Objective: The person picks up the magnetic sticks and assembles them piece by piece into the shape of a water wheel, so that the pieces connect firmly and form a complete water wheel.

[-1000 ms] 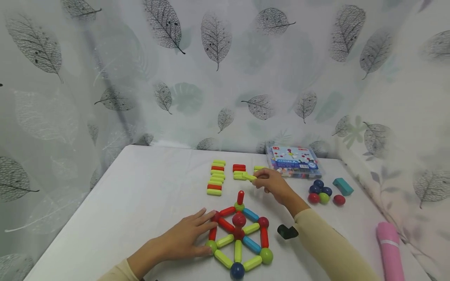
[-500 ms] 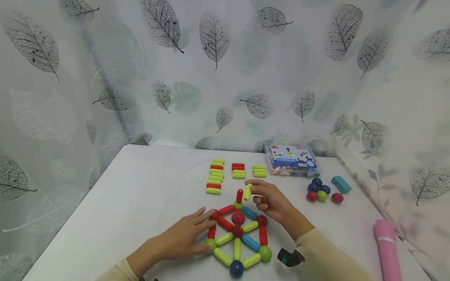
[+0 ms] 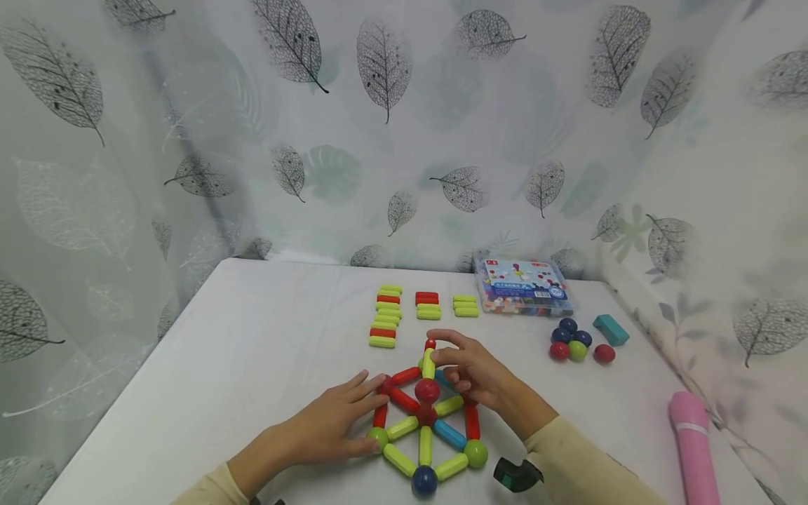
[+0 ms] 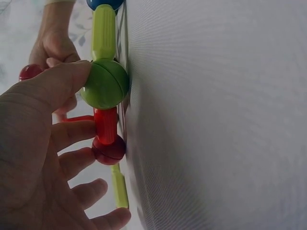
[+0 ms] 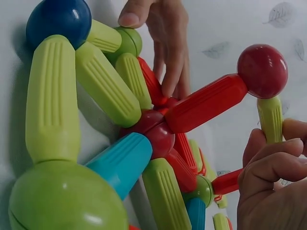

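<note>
A wheel-like frame of magnetic rods and balls lies on the white table, with a blue ball nearest me. From its hub a red rod stands up, topped by a red ball. My right hand pinches a yellow-green magnetic rod, one end of which appears to touch that top ball. Along the frame's left side rests my left hand, fingers extended. Its thumb touches a green ball, while fingers lie against a red rod and the lower red ball.
Behind the frame lie rows of yellow-green and red rods. A clear box with a printed label sits at the back. Several loose balls, a teal block and a pink roll are on the right.
My right hand has brought the yellow-green rod from the rows at the back toward me, turning it upright, to the red ball above the hub. My left hand has stayed on the frame.
</note>
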Action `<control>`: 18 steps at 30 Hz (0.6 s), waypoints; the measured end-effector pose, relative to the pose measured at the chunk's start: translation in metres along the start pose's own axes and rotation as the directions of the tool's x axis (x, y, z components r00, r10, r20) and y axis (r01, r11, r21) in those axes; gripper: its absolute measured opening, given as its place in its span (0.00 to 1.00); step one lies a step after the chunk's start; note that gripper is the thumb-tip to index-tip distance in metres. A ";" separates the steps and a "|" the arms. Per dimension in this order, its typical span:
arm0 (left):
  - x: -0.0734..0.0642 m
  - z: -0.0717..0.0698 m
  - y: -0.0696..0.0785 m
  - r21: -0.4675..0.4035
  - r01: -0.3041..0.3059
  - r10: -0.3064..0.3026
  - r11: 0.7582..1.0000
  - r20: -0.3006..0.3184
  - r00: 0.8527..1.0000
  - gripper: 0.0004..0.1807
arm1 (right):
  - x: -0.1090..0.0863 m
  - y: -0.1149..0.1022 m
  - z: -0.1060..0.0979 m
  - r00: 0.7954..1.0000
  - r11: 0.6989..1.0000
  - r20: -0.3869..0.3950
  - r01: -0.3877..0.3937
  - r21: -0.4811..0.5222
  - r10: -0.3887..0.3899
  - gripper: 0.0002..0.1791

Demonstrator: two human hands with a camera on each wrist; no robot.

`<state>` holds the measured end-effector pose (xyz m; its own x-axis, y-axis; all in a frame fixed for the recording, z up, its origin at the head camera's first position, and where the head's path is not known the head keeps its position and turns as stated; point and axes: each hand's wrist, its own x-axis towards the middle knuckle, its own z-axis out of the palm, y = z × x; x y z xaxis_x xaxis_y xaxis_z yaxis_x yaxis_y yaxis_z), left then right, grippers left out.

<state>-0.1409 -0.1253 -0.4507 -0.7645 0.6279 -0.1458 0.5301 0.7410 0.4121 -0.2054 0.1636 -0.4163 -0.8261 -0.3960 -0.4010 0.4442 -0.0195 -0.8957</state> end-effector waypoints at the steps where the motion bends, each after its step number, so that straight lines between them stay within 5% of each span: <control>1: 0.000 0.000 0.000 0.001 -0.001 0.001 1.000 -0.001 1.000 0.42 | 0.000 0.000 0.000 1.000 1.000 0.009 0.000 -0.002 0.000 0.35; 18: 0.001 0.001 -0.001 0.003 -0.008 0.008 1.000 -0.010 1.000 0.42 | 0.002 0.005 -0.003 0.997 0.999 0.068 0.049 -0.009 -0.049 0.37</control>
<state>-0.1413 -0.1253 -0.4520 -0.7640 0.6312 -0.1337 0.5370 0.7369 0.4107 -0.2061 0.1656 -0.4220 -0.8214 -0.4557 -0.3431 0.3996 -0.0304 -0.9162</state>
